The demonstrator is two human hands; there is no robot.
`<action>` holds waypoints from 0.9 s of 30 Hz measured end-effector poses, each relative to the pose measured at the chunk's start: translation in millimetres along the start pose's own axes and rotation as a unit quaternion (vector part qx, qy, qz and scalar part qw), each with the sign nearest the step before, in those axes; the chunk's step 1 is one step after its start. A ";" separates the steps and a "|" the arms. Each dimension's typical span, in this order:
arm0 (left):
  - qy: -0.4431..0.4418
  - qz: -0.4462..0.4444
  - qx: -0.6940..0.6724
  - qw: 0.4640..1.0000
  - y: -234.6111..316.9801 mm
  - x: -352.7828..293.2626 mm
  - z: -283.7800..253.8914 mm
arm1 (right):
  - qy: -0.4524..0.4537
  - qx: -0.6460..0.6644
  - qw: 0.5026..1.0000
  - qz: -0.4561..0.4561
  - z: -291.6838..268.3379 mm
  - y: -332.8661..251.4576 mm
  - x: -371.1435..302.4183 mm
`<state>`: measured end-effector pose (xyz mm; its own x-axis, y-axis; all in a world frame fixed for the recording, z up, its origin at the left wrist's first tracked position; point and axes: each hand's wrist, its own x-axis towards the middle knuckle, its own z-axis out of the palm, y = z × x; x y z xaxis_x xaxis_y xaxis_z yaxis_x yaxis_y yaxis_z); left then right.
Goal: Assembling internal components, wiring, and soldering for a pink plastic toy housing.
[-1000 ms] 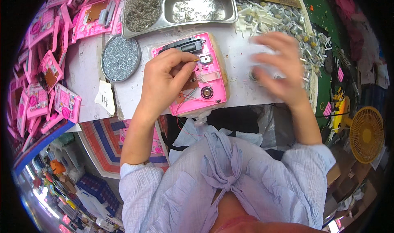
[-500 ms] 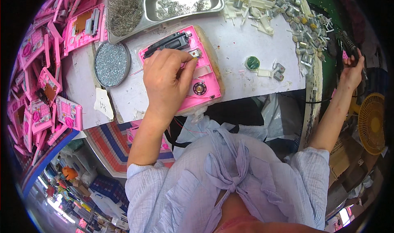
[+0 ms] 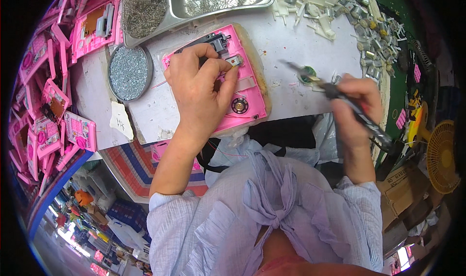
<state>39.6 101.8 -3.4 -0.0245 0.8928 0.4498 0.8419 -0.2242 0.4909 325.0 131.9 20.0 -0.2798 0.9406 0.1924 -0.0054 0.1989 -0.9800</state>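
A pink plastic toy housing (image 3: 252, 84) lies on a padded block, with a black mechanism (image 3: 216, 45), a small silver motor (image 3: 235, 61) and a round speaker (image 3: 240, 106) inside. My left hand (image 3: 199, 86) rests over it, thumb and index finger pinched together at the motor's near edge; whatever is between the fingertips is hidden. At the right, my right hand (image 3: 359, 103) grips a soldering iron (image 3: 357, 112) by its black handle. The iron is motion-blurred, its metal tip pointing left over a small green tin (image 3: 307, 75).
A round dish of small metal pieces (image 3: 128, 73) sits left of the housing. Behind are a steel tray (image 3: 221, 13) of springs and piled motors with white holders (image 3: 361, 28). Pink housings (image 3: 48, 135) are stacked at the left. A yellow fan (image 3: 441, 157) stands at the right.
My right hand has swung in from the far right to above the table, bringing the soldering iron over the green tin. My left hand stays pinched at the motor.
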 end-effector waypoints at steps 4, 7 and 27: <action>0.001 -0.005 0.006 1.000 -0.1 -1.6 -0.7 | -0.110 -0.020 0.994 0.014 29.2 9.1 16.2; -0.003 -0.002 0.001 1.000 -1.9 -1.5 -1.1 | -0.105 -0.021 0.994 0.021 38.1 13.2 18.9; -0.010 -0.001 0.012 1.000 -1.3 -2.2 -2.5 | -0.122 -0.073 0.989 -0.027 43.9 11.4 27.4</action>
<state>37.2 99.2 -3.2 -0.0153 0.9012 0.4332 0.8550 -0.2128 0.4730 275.2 147.9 11.9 -0.5067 0.8364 0.2089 0.1075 0.3017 -0.9473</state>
